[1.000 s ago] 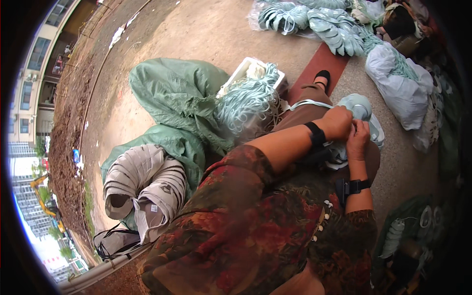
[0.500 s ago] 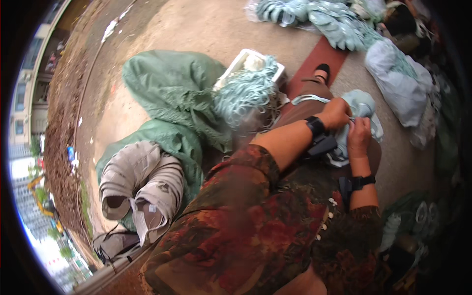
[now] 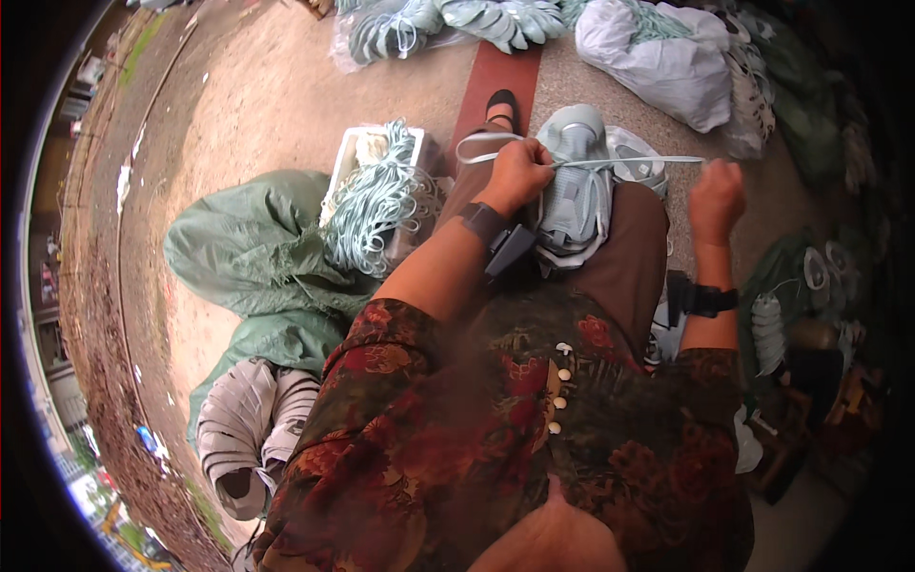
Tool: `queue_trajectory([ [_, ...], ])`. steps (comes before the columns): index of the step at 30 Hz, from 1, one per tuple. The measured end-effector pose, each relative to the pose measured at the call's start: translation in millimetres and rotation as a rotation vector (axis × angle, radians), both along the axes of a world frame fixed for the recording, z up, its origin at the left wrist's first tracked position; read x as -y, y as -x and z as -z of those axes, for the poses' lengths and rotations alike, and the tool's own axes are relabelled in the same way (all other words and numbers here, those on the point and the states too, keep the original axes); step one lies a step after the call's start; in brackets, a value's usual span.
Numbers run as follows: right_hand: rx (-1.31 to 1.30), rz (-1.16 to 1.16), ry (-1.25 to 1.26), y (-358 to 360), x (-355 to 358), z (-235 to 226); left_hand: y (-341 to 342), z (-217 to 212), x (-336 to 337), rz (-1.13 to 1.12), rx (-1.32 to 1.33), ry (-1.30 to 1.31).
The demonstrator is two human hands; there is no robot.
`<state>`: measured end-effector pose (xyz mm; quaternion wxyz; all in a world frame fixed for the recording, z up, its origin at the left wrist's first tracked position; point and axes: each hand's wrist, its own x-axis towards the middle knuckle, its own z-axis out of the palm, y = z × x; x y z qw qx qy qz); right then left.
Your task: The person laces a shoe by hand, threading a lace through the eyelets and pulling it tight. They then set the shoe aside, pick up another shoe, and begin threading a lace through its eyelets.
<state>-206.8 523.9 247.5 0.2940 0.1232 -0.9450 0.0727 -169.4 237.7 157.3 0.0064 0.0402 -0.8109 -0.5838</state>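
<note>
A pale blue-grey shoe (image 3: 577,181) lies on my lap, toe pointing away. My left hand (image 3: 518,173) rests closed against its left side, gripping one end of a flat light shoelace (image 3: 624,162). That lace runs taut to the right into my right hand (image 3: 717,195), which is fisted around its other end, well clear of the shoe. A loop of the lace (image 3: 474,148) sticks out to the left of my left hand. Both wrists carry dark bands.
A white crate (image 3: 355,157) heaped with pale laces (image 3: 376,205) stands left of my knee. Green sacks (image 3: 250,250) and grey shoe parts (image 3: 250,419) lie at left. White bags (image 3: 667,62) and more shoe pieces (image 3: 457,21) sit at the far side, others at right.
My right hand has pulled away to the right from the shoe, drawing the lace out taut. The view has shifted, so the shoe and both hands sit further left.
</note>
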Motion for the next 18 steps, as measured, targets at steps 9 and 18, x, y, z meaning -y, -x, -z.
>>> queue_trajectory([
  [9, 0.672, -0.818, 2.117, -17, 29, -21, -36, -50, -25, 0.440, -0.654, 0.599],
  [18, 0.812, -0.702, 2.004, -34, 38, -8, -31, -43, -41, 0.726, -0.728, 0.899],
])
